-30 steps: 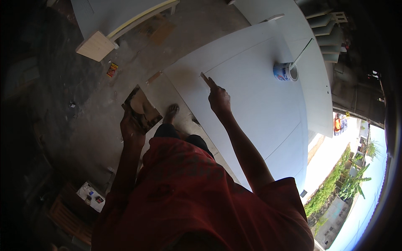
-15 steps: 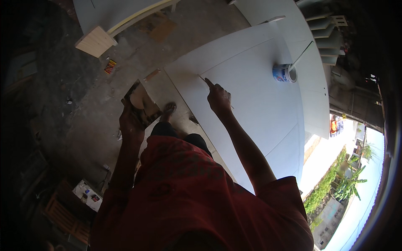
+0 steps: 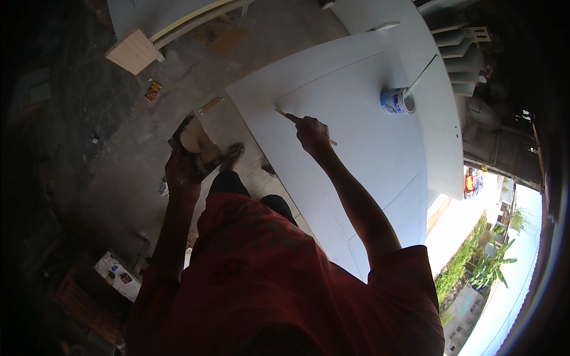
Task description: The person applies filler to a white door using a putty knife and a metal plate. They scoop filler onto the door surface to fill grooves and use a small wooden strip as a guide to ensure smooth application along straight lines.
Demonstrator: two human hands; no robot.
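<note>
Panel (image 3: 362, 148) lies flat, right of centre. From left: I have left hand (image 3: 181, 172) clamped on board (image 3: 209, 153), pale patch (image 3: 191, 136) on its face. Right hand (image 3: 313, 134) closed around thin tool (image 3: 285, 114), tip near end of upper line (image 3: 332, 74); contact I can't confirm. Bucket (image 3: 393, 101) beyond, stick (image 3: 423, 76) leaning in it. I judge work underway: upper and lower lines (image 3: 401, 191) still show dark, likely left; finished stretches I can't tell.

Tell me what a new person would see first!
Probably the pale panel, right of centre, with a blue bucket on it. Then the red shirt at the bottom, the right hand with a thin tool over the panel, and, at left, the left hand holding a smeared board.
</note>
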